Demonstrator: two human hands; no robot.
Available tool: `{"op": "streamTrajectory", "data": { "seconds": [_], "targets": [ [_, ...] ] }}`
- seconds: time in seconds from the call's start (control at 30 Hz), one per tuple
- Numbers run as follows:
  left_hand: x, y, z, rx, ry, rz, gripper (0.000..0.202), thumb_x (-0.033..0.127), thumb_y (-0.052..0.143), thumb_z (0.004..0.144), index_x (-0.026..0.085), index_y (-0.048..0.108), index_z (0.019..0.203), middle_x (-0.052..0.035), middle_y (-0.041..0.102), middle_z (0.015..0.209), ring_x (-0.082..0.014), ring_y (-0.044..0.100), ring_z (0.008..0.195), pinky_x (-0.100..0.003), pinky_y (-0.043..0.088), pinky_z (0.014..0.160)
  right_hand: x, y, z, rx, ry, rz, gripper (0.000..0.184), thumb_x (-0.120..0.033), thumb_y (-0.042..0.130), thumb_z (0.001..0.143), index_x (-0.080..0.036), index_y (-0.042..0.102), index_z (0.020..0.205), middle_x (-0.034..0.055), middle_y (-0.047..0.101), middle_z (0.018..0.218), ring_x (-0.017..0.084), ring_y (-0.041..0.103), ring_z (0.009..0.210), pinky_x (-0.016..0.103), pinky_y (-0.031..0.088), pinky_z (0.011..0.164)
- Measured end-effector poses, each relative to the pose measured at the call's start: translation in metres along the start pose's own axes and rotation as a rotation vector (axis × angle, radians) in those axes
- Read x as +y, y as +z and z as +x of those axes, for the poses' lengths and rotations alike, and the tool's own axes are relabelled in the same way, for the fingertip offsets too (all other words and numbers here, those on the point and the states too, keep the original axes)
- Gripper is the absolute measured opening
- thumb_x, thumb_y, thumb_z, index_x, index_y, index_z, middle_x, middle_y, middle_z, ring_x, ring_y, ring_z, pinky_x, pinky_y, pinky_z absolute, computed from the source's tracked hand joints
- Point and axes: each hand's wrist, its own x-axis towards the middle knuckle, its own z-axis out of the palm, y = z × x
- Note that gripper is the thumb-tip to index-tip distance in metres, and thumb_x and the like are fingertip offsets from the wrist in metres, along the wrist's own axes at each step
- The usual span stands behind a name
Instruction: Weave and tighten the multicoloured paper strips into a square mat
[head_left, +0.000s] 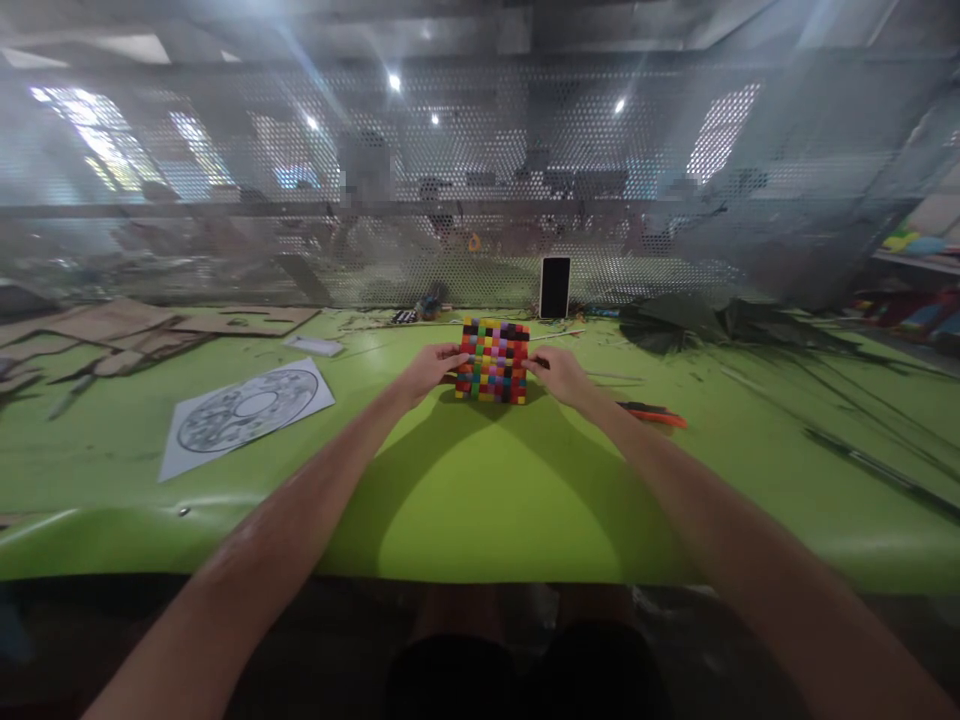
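A small multicoloured checkered panel [493, 362], made of many little coloured squares, stands nearly upright over the green table. My left hand [435, 368] grips its left edge, the thumb lying on the front face. At the right edge, my right hand [553, 372] pinches the panel with thumb and fingers. The fingers behind the panel are hidden. Both forearms reach in from the lower corners and cast shadows on the green tabletop [495, 500].
Left of me lie a printed sheet with a ring drawing [247, 412] and cut cardboard pieces [112, 325]. An orange-and-black cutter-like tool [651, 413] rests on the right, near dark leaves [675, 322] and long strips. A dark-screened tablet [555, 288] leans against the perforated screen [480, 220].
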Motion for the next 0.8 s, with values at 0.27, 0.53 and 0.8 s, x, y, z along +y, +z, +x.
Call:
{"op": "streamTrajectory", "data": {
  "seconds": [0.27,0.53,0.8],
  "targets": [
    [0.0,0.001,-0.001,0.011,0.01,0.006,0.021,0.023,0.081,0.079,0.015,0.075,0.097,-0.0093,0.077,0.099,-0.0173,0.072,0.078,-0.033,0.06,0.073,-0.003,0.003,0.0,0.013,0.011,-0.008,0.018,-0.025,0.062,0.092,-0.015,0.065,0.077,0.005,0.065,0.075,0.016,0.05,0.066,0.028,0.034,0.063],
    [-0.006,0.016,-0.005,-0.114,0.021,-0.083,0.051,0.027,0.091,0.064,0.015,0.066,0.106,-0.0109,0.075,0.103,-0.023,0.073,0.089,-0.04,0.06,0.087,-0.009,0.005,-0.002,0.03,-0.042,-0.011,0.02,-0.029,0.06,0.093,-0.014,0.069,0.086,0.0077,0.07,0.085,0.018,0.057,0.074,0.029,0.039,0.069],
    [0.001,0.006,-0.003,0.091,0.573,0.656,0.039,0.022,0.081,0.073,0.018,0.07,0.11,-0.0144,0.055,0.124,-0.0323,0.051,0.121,-0.051,0.045,0.105,-0.002,-0.002,-0.001,-0.15,-0.021,-0.105,0.024,-0.026,0.062,0.093,-0.015,0.071,0.073,0.0079,0.071,0.073,0.019,0.056,0.063,0.03,0.037,0.062]
  ]
}}
